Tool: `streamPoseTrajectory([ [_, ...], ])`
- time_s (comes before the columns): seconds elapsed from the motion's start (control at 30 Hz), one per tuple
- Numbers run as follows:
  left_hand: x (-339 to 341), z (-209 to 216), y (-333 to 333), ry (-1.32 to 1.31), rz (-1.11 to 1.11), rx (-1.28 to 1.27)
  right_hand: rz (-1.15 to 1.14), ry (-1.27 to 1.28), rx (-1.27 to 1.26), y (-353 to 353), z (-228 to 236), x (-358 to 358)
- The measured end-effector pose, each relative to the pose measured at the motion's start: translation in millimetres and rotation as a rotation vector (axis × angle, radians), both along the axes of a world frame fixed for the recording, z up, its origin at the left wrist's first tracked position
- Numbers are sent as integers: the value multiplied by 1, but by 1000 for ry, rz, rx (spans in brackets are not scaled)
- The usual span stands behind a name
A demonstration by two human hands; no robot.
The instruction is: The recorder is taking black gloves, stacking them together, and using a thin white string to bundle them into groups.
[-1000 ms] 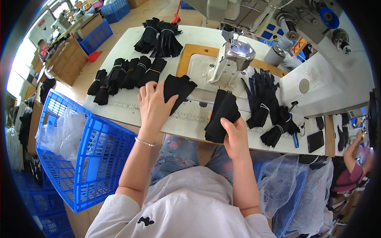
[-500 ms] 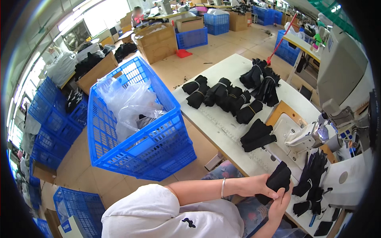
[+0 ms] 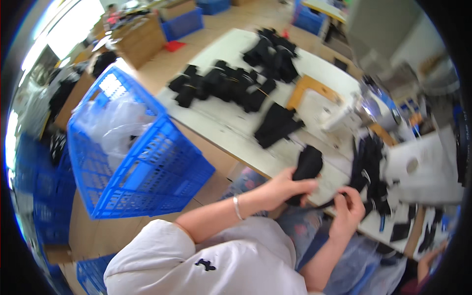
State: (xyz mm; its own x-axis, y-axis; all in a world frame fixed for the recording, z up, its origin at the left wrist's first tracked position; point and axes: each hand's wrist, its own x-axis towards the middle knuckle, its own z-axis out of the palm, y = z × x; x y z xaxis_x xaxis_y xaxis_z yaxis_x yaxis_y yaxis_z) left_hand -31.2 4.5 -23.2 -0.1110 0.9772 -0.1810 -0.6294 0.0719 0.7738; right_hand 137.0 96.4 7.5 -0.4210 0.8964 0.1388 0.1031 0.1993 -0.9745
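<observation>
My left hand (image 3: 284, 190) is closed round a bundle of black fabric pieces (image 3: 309, 163), thumb across it, above the near edge of the white sewing table (image 3: 216, 129). To its right, my right hand (image 3: 349, 212) has thumb and fingertips pinched together. A thin dark strip seems to run from below the bundle to those fingertips; blur hides what it is. Just beyond the bundle lies a loose stack of black fabric pieces (image 3: 276, 126). Tied black bundles (image 3: 231, 84) sit farther off, and long black pieces (image 3: 366, 160) lie beside the right hand.
A sewing machine (image 3: 344, 115) stands at the table's right. Left of the table is a tall blue crate (image 3: 162, 167) holding clear plastic bags (image 3: 115, 120). Another person's arm (image 3: 428, 263) shows at the lower right. Cardboard boxes (image 3: 140, 42) stand behind.
The view has turned, so the table and crate appear farther left. My hands, together on the bundle before, are now apart; the right has drawn away to the right.
</observation>
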Motion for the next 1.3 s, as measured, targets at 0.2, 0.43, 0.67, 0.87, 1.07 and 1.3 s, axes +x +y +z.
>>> streamPoseTrajectory([
  [0.2,10,-5,-6,-224,-51,-41,239,133,10,-6,-2,-14],
  [0.43,26,-10,-4,91,-5,5,89,-49,318,-2,-3,-18],
  [0.67,27,-10,-5,189,-5,-92,-70,-172,620,-7,-17,-22],
  [0.87,20,-22,-4,-339,-75,-8,-24,77,664,-1,-16,-21],
  [1.07,23,1,-4,-339,82,-151,170,250,30,2,-9,8],
  [1.3,32,-9,-5,-166,158,-58,143,73,-23,-2,-8,-3],
])
